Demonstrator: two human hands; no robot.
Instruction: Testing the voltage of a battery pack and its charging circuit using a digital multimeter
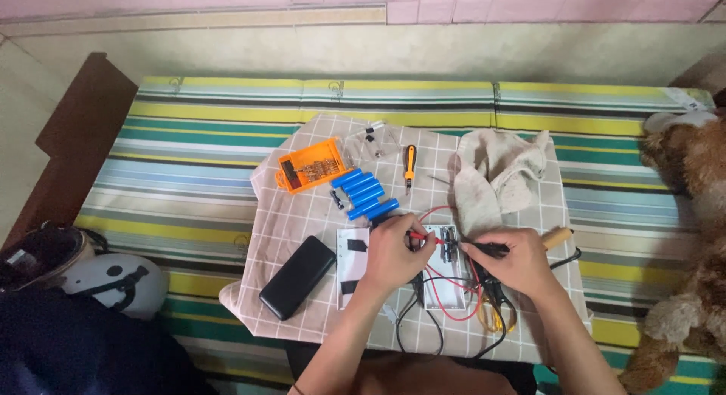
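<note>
Both forearms come up from the bottom edge, and the hands meet over a small white battery holder (442, 268) lying on the checked cloth (302, 213). Left hand (393, 251) is closed around a red probe (423, 238), its tip pointing right toward the holder's top end. Right hand (514, 260) pinches a black probe (484, 249), tip pointing left, so the two probes lie roughly in one line across the view. Holder's long axis runs away from the person, with red and black wires (454, 289) looping around it.

Further out: a black power bank (297, 277) lying diagonally left of the hands, a row of blue cylindrical cells (364, 193), an orange bit case (310, 165), an orange-handled screwdriver (409, 167) and a crumpled beige rag (495, 179). Everything sits on a striped green, yellow and blue mattress (189, 145) over a pale tiled floor (378, 51), pink wall behind. A white helmet (113, 283) rests at left, a brown furry toy (692, 213) at right.
</note>
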